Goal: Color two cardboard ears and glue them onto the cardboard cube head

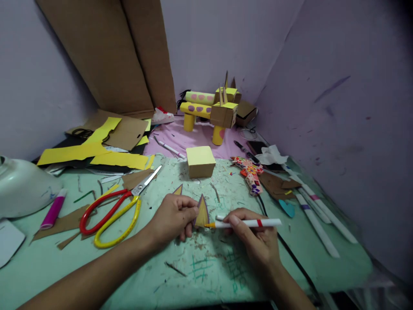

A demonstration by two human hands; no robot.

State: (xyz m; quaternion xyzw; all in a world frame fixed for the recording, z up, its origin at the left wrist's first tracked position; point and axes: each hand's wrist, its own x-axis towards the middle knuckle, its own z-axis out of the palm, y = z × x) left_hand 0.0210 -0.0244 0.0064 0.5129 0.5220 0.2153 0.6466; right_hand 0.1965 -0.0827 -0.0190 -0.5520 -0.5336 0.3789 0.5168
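Note:
My left hand (174, 217) pins a small pointed cardboard triangle (202, 212) with a yellow face to the green mat (206, 262). My right hand (254, 237) grips a white marker (248, 223) with a red band, lying nearly flat, its orange tip touching the triangle's lower right edge. A second small triangle (178, 189) lies just beyond my left hand. Behind them stands a yellow-topped cardboard cube (200, 161).
Red and yellow scissors (112, 211) lie left of my left hand. A cardboard animal model (209, 110) stands at the back by leaning cardboard sheets (109, 56). Yellow paper strips (97, 153), a pink glue stick (53, 210), white markers (318, 215) and a black cable (290, 254) lie around.

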